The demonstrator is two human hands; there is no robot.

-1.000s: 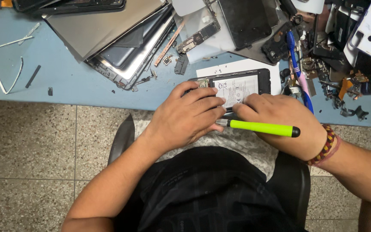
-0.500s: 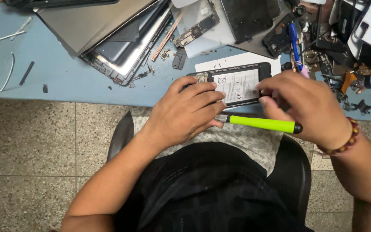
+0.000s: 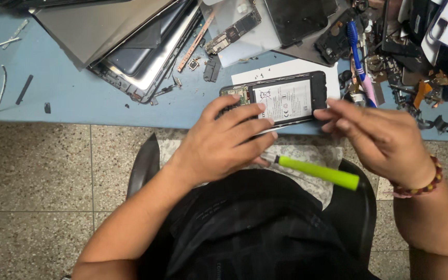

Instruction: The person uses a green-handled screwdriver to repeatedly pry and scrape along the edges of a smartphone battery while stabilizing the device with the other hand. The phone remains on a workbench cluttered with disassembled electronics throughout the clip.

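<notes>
**Opened phone at the desk edge**

The opened smartphone (image 3: 281, 101), battery showing, lies on the blue desk (image 3: 79, 98) right at its near edge. The left hand (image 3: 224, 142) presses its left end, fingers spread, grip clamped on nothing. The right hand (image 3: 382, 137) hovers just beside its right end, fingers loosely apart. The green screwdriver (image 3: 317, 172) lies below on the lap; it could roll off, or the phone could tip over the edge

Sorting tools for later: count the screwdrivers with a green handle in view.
1. The green-handled screwdriver lies across the person's lap, below the left hand and the opened phone. Others may be buried in the clutter at right.
</notes>
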